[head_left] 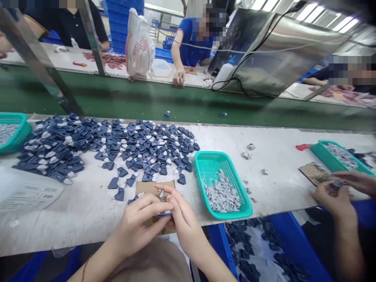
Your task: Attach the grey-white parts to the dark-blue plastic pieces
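My left hand (139, 217) and my right hand (183, 217) meet at the front of the worktable. Their fingers are closed together around a small dark blue plastic part (165, 214), mostly hidden by them. A small whitish piece (161, 193) shows between the fingertips. Beneath the hands lies a piece of brown cardboard (142, 187). Just beyond, a wide pile of dark blue plastic parts (147, 145) with white tabs spreads over the table. Right of my hands stands a green basket (248, 207) holding small grey pieces (221, 194).
A blue crate (220, 239) of dark parts sits below the table edge. At right, a co-worker's hands (335, 196) work beside another green basket (323, 150). A white plastic sheet (29, 192) lies at left. A green belt (123, 96) runs behind, with people beyond.
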Demonstrator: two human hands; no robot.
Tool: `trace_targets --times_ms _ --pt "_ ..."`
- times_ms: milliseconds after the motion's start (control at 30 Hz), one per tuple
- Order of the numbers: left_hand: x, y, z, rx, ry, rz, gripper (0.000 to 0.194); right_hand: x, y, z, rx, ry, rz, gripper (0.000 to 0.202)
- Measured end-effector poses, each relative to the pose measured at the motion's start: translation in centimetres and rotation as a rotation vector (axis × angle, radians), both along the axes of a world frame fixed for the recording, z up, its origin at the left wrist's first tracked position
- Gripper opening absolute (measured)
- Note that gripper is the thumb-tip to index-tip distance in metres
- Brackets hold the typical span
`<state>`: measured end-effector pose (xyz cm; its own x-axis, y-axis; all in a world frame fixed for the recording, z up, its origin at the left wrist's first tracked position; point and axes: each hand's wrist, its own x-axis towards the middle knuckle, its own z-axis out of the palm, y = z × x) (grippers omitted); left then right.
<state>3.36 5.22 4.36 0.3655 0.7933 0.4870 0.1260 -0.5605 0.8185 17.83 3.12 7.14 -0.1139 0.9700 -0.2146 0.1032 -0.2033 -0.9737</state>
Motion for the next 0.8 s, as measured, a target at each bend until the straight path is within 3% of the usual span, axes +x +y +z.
trace_targets --times_ms 100,200,267,333,367,400,467,567,700,800 --pt "0.2 0.7 0.1 0.071 0.051 -0.081 0.032 0.7 0.2 -0.3 -0.088 0.044 0.000 0.041" --pt "0.0 1.9 0.6 0.068 0.101 -0.104 0.030 4.0 1.2 -0.3 -0.116 -0.027 -0.009 0.053" --pt "-0.6 3.3 1.2 0.059 0.148 -0.035 0.025 7.8 2.3 -0.3 0.009 -0.303 -0.108 0.049" --pt "-1.5 5.6 1.8 0.032 0.212 0.102 0.016 12.0 3.6 -0.6 0.078 -0.736 -0.219 0.040" --pt "-2.1 7.0 2.1 0.015 0.250 0.185 0.013 13.9 4.2 -0.8 0.076 -0.939 -0.218 0.036" --pt "-2.6 8.7 2.3 -0.003 0.288 0.276 0.012 15.5 4.7 -1.1 0.063 -1.001 -0.215 0.032" --pt "-3.7 12.6 2.4 -0.032 0.362 0.458 0.018 17.6 5.6 -1.8 0.037 -1.079 -0.180 0.025" --pt "-5.0 19.5 2.1 -0.088 0.500 0.669 0.026 18.5 6.2 -2.7 0.031 -1.120 -0.110 0.019" --pt "-6.3 27.8 1.0 -0.237 0.675 0.705 0.024 18.4 6.3 -3.4 0.076 -1.153 -0.070 0.021" --pt "-6.7 31.8 -0.1 -0.318 0.772 0.682 0.024 18.6 6.4 -3.8 0.133 -1.150 -0.044 0.023"
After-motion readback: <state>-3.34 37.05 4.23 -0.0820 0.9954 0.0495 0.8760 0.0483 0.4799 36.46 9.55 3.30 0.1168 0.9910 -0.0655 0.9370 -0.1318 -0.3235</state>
